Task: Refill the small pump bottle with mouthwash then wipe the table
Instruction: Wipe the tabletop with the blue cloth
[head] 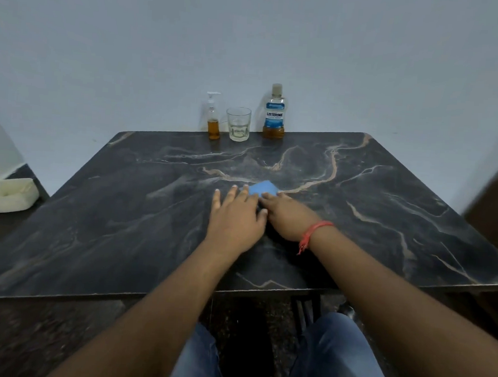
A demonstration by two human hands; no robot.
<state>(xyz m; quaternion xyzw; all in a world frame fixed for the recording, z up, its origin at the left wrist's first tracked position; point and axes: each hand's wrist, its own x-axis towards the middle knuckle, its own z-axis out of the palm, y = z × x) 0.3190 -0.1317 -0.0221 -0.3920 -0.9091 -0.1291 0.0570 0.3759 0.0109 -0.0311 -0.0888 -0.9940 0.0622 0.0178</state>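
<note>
A folded blue cloth (263, 188) lies flat near the middle of the dark marble table (124, 210). My left hand (234, 213) lies on its near left part with straight fingers. My right hand (287, 217) lies beside it, fingers flat on the cloth's near right edge. Most of the cloth is hidden under both hands. At the far edge stand the small pump bottle (213, 119), with amber liquid in its lower part, and the mouthwash bottle (274, 112), capped, with a little amber liquid at the bottom.
An empty clear glass (238, 124) stands between the two bottles, close to the wall. A pale white object (8, 194) sits on a lower surface left of the table. My knees in blue jeans (336, 354) are under the near edge.
</note>
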